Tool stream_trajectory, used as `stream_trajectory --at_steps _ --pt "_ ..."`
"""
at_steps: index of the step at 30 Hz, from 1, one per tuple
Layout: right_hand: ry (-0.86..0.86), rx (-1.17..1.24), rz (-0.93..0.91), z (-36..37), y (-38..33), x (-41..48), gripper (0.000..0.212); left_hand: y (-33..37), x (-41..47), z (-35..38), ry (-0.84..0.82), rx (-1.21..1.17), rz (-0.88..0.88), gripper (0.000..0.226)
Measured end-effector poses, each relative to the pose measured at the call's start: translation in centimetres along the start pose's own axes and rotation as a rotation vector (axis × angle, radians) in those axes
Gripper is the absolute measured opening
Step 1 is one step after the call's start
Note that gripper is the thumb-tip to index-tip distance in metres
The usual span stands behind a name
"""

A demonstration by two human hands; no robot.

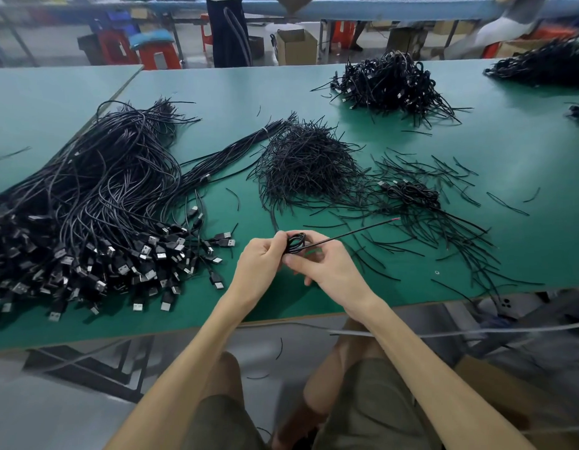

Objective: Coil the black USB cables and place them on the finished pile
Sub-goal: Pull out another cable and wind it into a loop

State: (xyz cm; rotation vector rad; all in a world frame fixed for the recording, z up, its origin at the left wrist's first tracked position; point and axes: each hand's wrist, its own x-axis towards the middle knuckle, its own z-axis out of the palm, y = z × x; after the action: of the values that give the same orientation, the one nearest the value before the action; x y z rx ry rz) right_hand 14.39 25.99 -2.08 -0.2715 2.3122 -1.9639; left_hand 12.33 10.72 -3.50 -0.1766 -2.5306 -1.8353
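The green worktop [476, 196] carries a big heap of uncoiled cables [96, 203] at left, a mound of ties [307, 164] in the middle and a finished pile [392, 82] far right. Near the front edge, the left hand [262, 271] pinches a small coil [296, 243], fingers closed round it. The right hand [327, 271] is curled under the coil, steadying it. The tail [356, 232] juts right; it is best wound in tight, loops kept even, before tying.
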Motion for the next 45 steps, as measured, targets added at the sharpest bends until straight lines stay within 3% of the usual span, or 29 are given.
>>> stream_trajectory --at_steps 7,11,19,23,27,31,34,37,41,45 --pt "0.161 -0.373 -0.111 0.7 0.5 -0.1 0.012 0.2 -0.1 0.2 0.027 -0.004 -0.047 0.054" --pt "0.184 -0.271 -0.043 1.6 0.0 0.2 0.019 0.2 0.3 -0.6 0.017 -0.011 -0.050 0.055" --pt "0.291 -0.302 -0.074 3.1 0.5 -0.1 0.021 0.2 -0.1 -0.2 0.084 0.028 0.009 0.053" --pt "0.299 -0.337 -0.118 2.7 -0.1 -0.1 0.019 0.8 -0.9 -0.7 0.127 0.106 0.180 0.028" --pt "0.350 -0.357 -0.162 1.0 -0.6 -0.1 0.024 2.6 -1.7 -1.4 -0.050 0.017 0.181 0.019" --pt "0.322 -0.326 -0.240 -0.1 -0.9 -0.5 0.027 4.6 -1.6 -3.2 -0.325 -0.098 0.206 0.033" --pt "0.299 -0.280 -0.301 -0.4 -1.3 -0.8 0.030 5.4 -1.8 -4.1 -0.412 -0.078 0.257 0.045" --pt "0.310 -0.268 -0.376 -0.4 -1.5 -1.0 0.025 5.8 -1.8 -3.6 -0.333 0.183 0.291 0.051" --pt "0.326 -0.250 -0.429 -0.3 -1.8 -1.2 0.015 6.3 -2.0 -3.5 -0.070 0.445 0.542 0.046" --pt "0.321 -0.214 -0.444 -0.1 -1.9 -1.1 0.030 6.8 -2.2 -3.2 -0.156 0.403 0.542 0.046"
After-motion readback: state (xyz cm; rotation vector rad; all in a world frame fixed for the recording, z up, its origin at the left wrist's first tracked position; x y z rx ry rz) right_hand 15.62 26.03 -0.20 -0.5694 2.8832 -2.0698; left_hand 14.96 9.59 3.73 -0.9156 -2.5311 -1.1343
